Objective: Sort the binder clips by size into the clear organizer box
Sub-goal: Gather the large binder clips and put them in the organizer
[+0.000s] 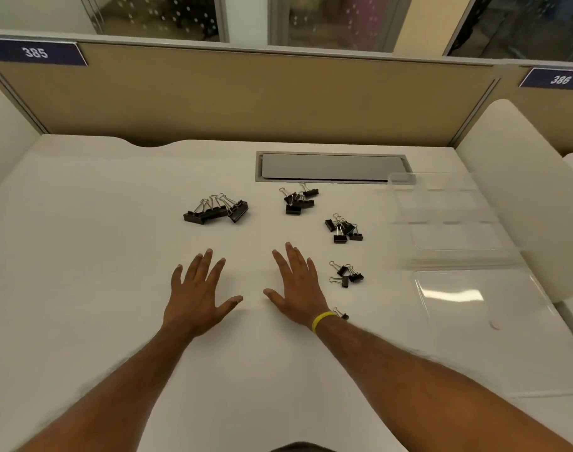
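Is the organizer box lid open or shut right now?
Open: the lid lies folded out flat on the desk, nearer the person, leaving the compartments of the clear organizer box exposed.

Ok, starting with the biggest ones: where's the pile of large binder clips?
In the head view, the large clip pile lies left of centre on the white desk, beyond the left hand, well left of the nearest smaller pile.

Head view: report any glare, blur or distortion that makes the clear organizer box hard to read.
In the head view, the clear organizer box nearly vanishes against the white desk, its dividers faint; a bright reflection glares off its lid; the partition rail bows from wide-angle distortion; the binder clips look sharp.
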`<state>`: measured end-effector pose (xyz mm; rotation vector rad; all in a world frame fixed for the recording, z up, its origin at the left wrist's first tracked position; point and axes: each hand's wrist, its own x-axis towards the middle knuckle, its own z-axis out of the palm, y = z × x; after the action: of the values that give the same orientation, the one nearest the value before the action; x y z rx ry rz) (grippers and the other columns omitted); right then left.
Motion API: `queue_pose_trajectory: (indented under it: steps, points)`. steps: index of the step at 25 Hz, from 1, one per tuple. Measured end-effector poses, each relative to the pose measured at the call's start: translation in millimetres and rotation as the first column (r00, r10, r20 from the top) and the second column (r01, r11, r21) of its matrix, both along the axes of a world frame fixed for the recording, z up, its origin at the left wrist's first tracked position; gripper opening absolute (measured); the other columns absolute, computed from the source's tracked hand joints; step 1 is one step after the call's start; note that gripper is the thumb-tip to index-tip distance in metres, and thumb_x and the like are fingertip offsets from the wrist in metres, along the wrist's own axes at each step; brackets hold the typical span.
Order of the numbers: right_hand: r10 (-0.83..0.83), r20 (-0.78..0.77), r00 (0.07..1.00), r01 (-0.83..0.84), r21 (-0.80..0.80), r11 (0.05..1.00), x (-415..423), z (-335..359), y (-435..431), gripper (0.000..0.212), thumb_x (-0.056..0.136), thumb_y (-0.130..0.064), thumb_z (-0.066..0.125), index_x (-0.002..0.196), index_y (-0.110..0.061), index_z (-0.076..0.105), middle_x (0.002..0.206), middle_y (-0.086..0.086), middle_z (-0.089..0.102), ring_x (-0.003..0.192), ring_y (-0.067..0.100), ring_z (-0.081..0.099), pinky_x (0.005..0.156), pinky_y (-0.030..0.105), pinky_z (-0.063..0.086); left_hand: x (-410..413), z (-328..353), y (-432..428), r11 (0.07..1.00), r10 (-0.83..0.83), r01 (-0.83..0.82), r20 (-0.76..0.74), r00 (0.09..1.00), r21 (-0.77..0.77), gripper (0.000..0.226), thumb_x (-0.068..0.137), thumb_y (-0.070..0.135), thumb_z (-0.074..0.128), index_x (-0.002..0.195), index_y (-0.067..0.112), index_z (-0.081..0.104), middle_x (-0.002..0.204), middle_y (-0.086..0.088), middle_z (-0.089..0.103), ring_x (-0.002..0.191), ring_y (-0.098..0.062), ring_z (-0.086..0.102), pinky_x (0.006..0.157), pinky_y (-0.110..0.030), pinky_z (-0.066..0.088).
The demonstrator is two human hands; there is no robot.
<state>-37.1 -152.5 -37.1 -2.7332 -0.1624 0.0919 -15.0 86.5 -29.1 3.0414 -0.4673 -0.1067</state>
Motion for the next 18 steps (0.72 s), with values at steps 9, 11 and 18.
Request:
queue_pose_trajectory:
  steps: [9, 11, 18]
  points:
    - [-0.019, -0.094, 0.995, 0.023, 0.044, 0.999, 80.8, 5.8, 41.4, 0.088, 0.086, -0.048, 0.063, 0.153, -0.015, 0.016, 0.160, 0.013, 0.014, 0.148, 0.026, 0.014, 0.121, 0.038, 0.016, 63.5, -9.6, 30.7, 0.999, -0.005, 0.004, -0.012, 1.000, -0.042, 0.087, 0.084, 0.076, 0.020, 0.153, 0.023, 0.022, 0.163, -0.007, 0.009, 0.150, -0.024, 0.009, 0.117, -0.054, 0.010]
    - [-0.038, -0.093, 0.995, 0.043, 0.062, 0.997, 108.2, 9.7, 51.6, 0.091, 0.083, -0.049, 0.066, 0.152, -0.013, 0.017, 0.160, 0.014, 0.017, 0.148, 0.026, 0.015, 0.120, 0.038, 0.017, 80.8, -10.1, 37.6, 0.998, 0.010, -0.010, 0.000, 1.000, -0.067, 0.086, 0.083, 0.074, 0.020, 0.151, 0.021, 0.026, 0.162, -0.008, 0.013, 0.149, -0.025, 0.012, 0.117, -0.054, 0.011]
    - [-0.041, -0.104, 0.994, 0.051, 0.092, 0.994, 195.2, 16.3, 74.1, 0.090, 0.079, -0.038, 0.074, 0.150, -0.015, 0.024, 0.158, 0.014, 0.019, 0.146, 0.029, 0.020, 0.118, 0.039, 0.023, 136.7, -11.7, 45.9, 0.986, 0.053, -0.044, 0.048, 0.997, -0.162, 0.079, 0.086, 0.066, 0.030, 0.149, 0.019, 0.029, 0.161, -0.006, 0.018, 0.148, -0.024, 0.014, 0.116, -0.052, 0.013]
